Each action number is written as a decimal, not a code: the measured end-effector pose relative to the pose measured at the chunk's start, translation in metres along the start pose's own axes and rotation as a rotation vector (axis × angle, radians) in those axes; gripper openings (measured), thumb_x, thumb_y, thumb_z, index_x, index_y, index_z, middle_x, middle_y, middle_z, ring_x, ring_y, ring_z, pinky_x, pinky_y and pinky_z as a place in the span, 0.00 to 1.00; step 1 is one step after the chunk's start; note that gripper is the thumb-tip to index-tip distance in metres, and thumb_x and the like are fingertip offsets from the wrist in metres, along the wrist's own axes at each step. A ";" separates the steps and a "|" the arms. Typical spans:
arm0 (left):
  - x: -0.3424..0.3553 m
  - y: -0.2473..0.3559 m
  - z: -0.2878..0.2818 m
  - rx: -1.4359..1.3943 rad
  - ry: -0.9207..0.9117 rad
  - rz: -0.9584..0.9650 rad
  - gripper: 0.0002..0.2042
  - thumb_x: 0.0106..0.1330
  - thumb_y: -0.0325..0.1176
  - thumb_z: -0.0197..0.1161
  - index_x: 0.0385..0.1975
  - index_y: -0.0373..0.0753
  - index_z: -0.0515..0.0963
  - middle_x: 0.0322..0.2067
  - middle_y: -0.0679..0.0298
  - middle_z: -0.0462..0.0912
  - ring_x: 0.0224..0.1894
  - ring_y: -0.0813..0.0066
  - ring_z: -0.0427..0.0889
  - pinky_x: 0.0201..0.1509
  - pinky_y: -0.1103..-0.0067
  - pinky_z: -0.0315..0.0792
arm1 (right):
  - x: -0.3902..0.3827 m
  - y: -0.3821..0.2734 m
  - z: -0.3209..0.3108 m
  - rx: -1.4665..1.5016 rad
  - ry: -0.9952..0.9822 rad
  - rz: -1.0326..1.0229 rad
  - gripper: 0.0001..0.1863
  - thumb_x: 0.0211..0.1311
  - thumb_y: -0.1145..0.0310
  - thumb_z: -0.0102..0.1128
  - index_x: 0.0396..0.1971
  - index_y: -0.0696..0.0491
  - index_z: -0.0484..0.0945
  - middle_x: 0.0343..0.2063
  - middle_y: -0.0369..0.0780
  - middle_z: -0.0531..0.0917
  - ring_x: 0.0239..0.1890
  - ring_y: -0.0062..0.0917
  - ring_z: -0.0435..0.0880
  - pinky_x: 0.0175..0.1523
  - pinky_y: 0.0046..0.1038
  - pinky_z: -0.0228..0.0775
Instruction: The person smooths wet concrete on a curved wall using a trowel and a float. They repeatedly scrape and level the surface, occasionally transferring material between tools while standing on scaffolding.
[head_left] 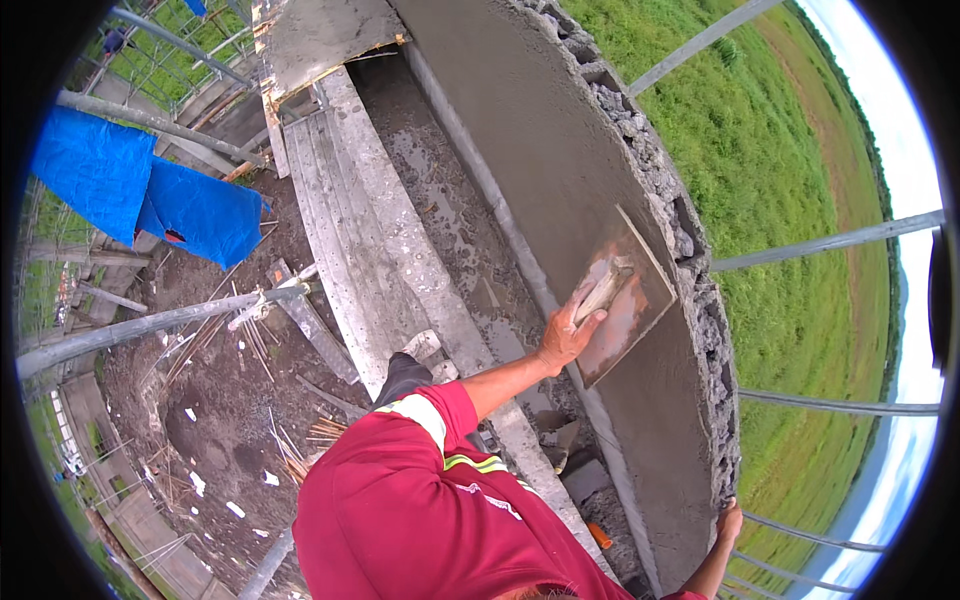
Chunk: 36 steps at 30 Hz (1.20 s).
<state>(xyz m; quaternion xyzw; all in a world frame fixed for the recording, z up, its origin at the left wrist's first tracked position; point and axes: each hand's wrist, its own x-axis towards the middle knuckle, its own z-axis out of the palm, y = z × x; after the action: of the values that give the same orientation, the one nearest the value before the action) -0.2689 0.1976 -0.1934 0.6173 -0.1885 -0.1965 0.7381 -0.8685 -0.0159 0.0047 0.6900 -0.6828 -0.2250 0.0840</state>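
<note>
My left hand (pixel 568 335) is closed round the handle of a rectangular plastering float (pixel 632 322), which lies tilted against the grey plastered strip (pixel 500 120) of the curved wall. My right hand (pixel 728 525) grips the rough broken block edge (pixel 715 360) of that wall, low on the right. The float's face shows pale reddish, worn patches. Beside the wall's inner foot runs a wet, muddy channel (pixel 420 170), and left of it are cement-spattered planks (pixel 335 230) with my dark-clad leg over them.
Metal scaffold poles (pixel 170 330) cross on the left, near a blue tarp (pixel 200 215). Far below lies dirt ground with scattered sticks and scraps. A mortar-coated board (pixel 320 45) sits at the top. Beyond the wall, poles jut over grass (pixel 780 320). An orange pipe (pixel 600 535) lies in the channel.
</note>
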 end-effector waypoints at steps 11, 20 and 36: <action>0.177 -0.116 -0.067 -0.629 0.633 -0.548 0.21 0.67 0.51 0.63 0.37 0.35 0.72 0.17 0.65 0.70 0.13 0.75 0.68 0.16 0.75 0.67 | 0.008 -0.388 -0.251 0.862 0.354 -0.684 0.28 0.76 0.47 0.40 0.53 0.56 0.77 0.46 0.45 0.81 0.51 0.32 0.79 0.58 0.34 0.67; 0.331 -0.188 -0.177 -0.645 0.668 -0.690 0.23 0.65 0.52 0.65 0.37 0.34 0.72 0.20 0.62 0.73 0.15 0.72 0.70 0.17 0.73 0.69 | -0.002 -0.723 -0.333 0.925 -0.161 -0.856 0.43 0.72 0.35 0.33 0.66 0.60 0.65 0.65 0.52 0.69 0.70 0.38 0.64 0.73 0.32 0.51; 0.472 -0.057 -0.239 -0.479 0.467 -0.400 0.18 0.67 0.48 0.64 0.37 0.36 0.73 0.19 0.66 0.71 0.14 0.76 0.69 0.15 0.76 0.66 | 0.005 -0.734 -0.311 0.741 -0.107 -0.832 0.45 0.71 0.35 0.34 0.65 0.65 0.64 0.65 0.54 0.68 0.70 0.40 0.63 0.73 0.32 0.49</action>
<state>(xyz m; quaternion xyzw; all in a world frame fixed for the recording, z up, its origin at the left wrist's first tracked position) 0.2538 0.1418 -0.2722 0.4802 0.1599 -0.2290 0.8315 -0.0722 -0.0410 -0.0319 0.8724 -0.3895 -0.0189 -0.2947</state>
